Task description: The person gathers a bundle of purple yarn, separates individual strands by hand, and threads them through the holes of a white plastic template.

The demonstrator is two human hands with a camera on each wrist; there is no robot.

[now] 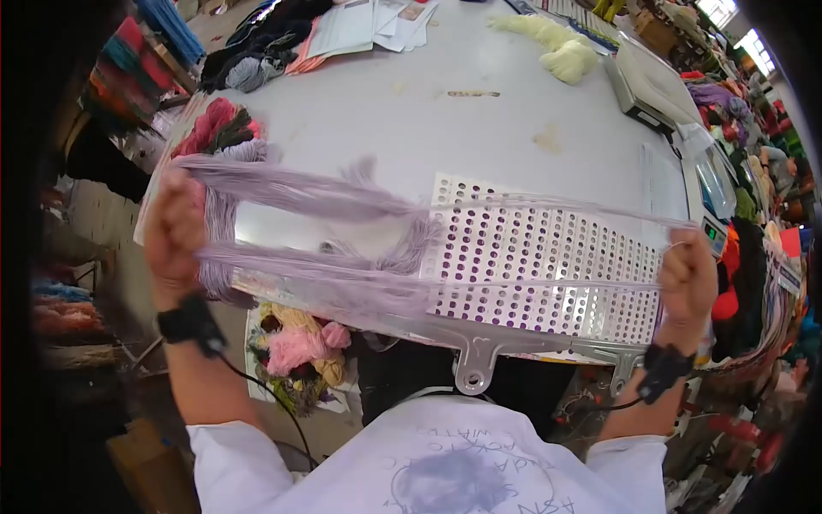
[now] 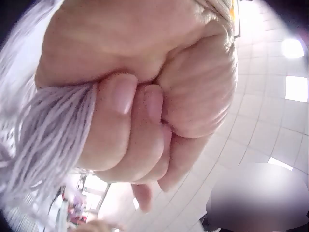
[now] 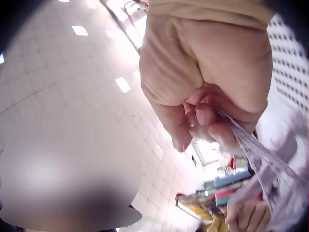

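Lilac yarn (image 1: 300,188) stretches in two bands between the two hands, above the table. My left hand (image 1: 175,231) grips the thick end of it; in the left wrist view, curled fingers (image 2: 123,125) close round a bundle of lilac strands (image 2: 58,125). My right hand (image 1: 689,276) holds thin strands at the far right end. The right wrist view has these strands (image 3: 256,147) running out of the curled fingers (image 3: 222,133). Below the yarn lies a white perforated plate (image 1: 531,257), its right part metallic. More lilac yarn (image 1: 220,218) hangs beside the left hand.
Pink and dark yarn (image 1: 224,124) lies at the table's left edge. Papers (image 1: 347,30) and pale yellow yarn (image 1: 567,62) are at the back. A scale (image 1: 651,81) stands at the back right. Metal brackets (image 1: 473,360) project from the front edge, near a pile of pink yarn (image 1: 300,347).
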